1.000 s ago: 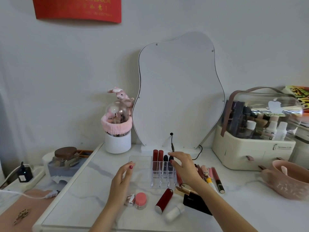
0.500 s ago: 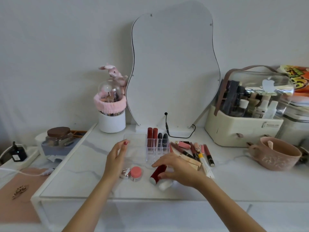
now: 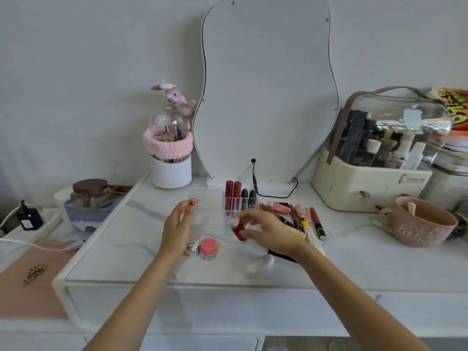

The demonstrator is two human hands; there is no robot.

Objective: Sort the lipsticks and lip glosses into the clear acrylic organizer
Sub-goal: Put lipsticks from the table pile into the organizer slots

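Head view: a person's two hands work at a white table in front of a curvy mirror [image 3: 266, 84].
Right hand: the right hand [image 3: 273, 233] has its fingers [image 3: 249, 234] curled round a red lipstick [image 3: 239, 231], lifted just off the table; motion blur hides how it is tilted.
Left hand: the left hand [image 3: 178, 225] rests with fingers straight against the left wall of the clear organizer [image 3: 207, 209], steadying it and holding nothing.
Organizer: it sits just beyond both sets of fingers; four tubes [image 3: 240, 197] stand in its back right slots, two red and two dark, while the slots nearer the left fingers look empty.
Waiting pile: more lipsticks and glosses [image 3: 301, 219] lie flat on the table just right of the right fingers.
Near the wrists: a pink jar [image 3: 209, 248], a small silver case [image 3: 193, 248] and a white bottle [image 3: 260, 266].
Handling: the lipstick is probably light, rigid and smooth-shelled, so likely slippery; a pinch round the middle of the barrel, away from the cap seam, should keep the cap on and leave the base free to drop into a slot.
Risk: the thin acrylic could slide or the standing tubes could be knocked.
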